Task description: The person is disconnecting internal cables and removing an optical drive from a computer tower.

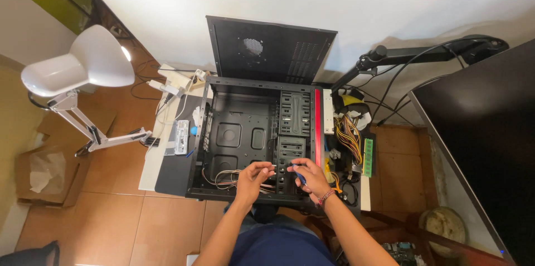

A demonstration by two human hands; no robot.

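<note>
We find an open black computer case (245, 138) lying on its side on a small white table (153, 171), its side panel (270, 49) propped against the wall behind. Our left hand (253, 179) rests at the near edge of the case with fingers curled and pinching a small connector at the end of the thin front-panel wires (223, 178) that trail across the case floor. Our right hand (309, 177) sits just beside it, fingers closed around a blue-handled screwdriver (300, 176) near the drive bay cage (294, 132). In our judgement the work wants a steady pinch on the connector and the tool tip kept clear of the loose wires, with wrists braced on the case rim. Room is tight: the drive bays stand hard to the right of both hands, and the red front bezel (318, 127) walls off that side. A bundle of yellow power cables (350, 138) and a green memory stick (368, 157) crowd the table's right edge. The open case floor to the left offers the freest space. A white desk lamp (83, 68) stands well apart on the left, and a dark monitor (482, 149) looms to the right.
</note>
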